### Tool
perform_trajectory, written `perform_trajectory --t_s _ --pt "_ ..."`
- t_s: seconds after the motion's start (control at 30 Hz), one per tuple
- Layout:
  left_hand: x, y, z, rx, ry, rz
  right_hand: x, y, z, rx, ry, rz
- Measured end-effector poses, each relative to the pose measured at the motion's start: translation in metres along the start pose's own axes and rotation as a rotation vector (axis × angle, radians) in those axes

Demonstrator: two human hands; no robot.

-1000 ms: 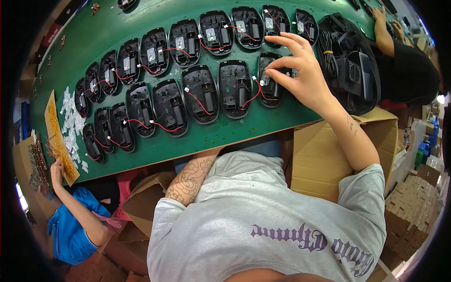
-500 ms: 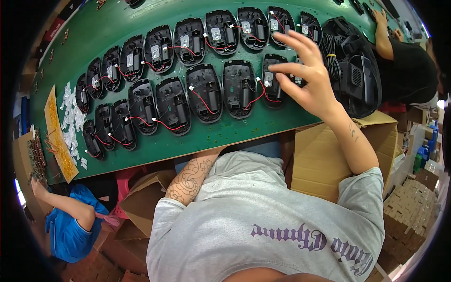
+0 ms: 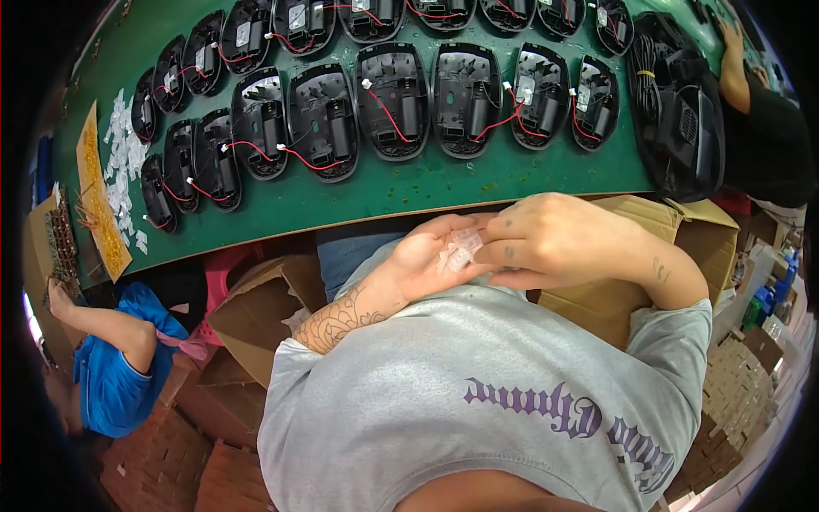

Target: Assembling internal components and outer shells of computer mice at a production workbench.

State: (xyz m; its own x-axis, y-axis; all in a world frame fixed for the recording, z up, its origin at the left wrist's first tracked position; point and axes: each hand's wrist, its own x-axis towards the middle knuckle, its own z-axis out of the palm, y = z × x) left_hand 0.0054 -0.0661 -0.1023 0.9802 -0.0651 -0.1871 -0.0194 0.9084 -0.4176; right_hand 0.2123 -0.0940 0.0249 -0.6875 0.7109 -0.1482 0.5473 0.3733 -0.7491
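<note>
- I see a small cluster of clear plastic pieces [image 3: 459,249] lying in the cupped palm of my left hand [image 3: 426,260], held close to my chest, below the near edge of the green counter [image 3: 444,183].
- My right hand [image 3: 554,239] lies just to the right of the pieces; its fingertips [image 3: 488,254] are pinched in toward them and touching the cluster. I cannot tell whether it has one gripped yet.
- The left hand is half open, palm up, serving as a tray. I cannot make out a long axis for the pieces.
- Beyond the counter's near edge sit rows of open black mouse shells [image 3: 465,98] with red wires, well apart from both hands.
- Below the counter's right end stands a cardboard box [image 3: 682,224]; its contents are hidden.
</note>
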Motion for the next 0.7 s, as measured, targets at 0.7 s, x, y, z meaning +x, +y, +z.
perform_trajectory --t_s 0.7 --pt "-0.013 -0.006 0.029 0.489 0.102 0.061 -0.001 0.01 -0.007 -0.079 0.233 -0.065"
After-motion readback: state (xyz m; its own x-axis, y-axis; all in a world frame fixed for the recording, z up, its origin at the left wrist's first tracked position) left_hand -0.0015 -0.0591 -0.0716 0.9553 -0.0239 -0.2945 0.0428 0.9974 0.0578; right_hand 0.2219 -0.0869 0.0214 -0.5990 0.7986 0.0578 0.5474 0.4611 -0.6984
